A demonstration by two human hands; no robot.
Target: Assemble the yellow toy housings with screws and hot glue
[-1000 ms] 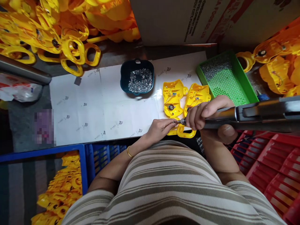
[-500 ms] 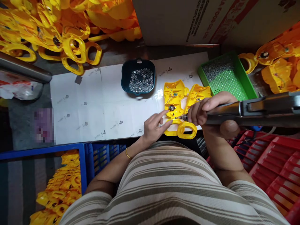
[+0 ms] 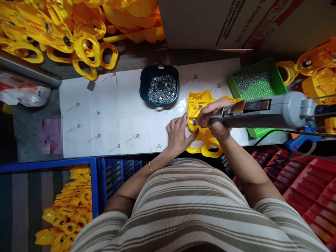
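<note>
My right hand [image 3: 214, 117] grips a grey electric screwdriver [image 3: 262, 111], whose tip rests on a yellow plastic toy shell [image 3: 198, 101] lying open side up on the white paper-covered table [image 3: 112, 115]. A small circuit board and wires show inside the shell. My left hand [image 3: 180, 134] lies flat against the shell's left edge, fingers spread. A second yellow shell lies just right of it, mostly hidden behind my right hand, and the shells' loop handles [image 3: 207, 148] stick out over the table's near edge.
A dark teal bowl [image 3: 159, 85] of small screws stands behind the shells. A green tray [image 3: 256, 87] with more screws is at the right. Yellow shells are heaped at the far left [image 3: 63, 35] and right [image 3: 317, 70]. A cardboard box [image 3: 236, 21], blue crate [image 3: 68, 196], red crates [image 3: 309, 189].
My left hand went from pinching at the screwdriver tip to lying flat against the shell. My right hand moved the screwdriver tip up and onto the shell's inside.
</note>
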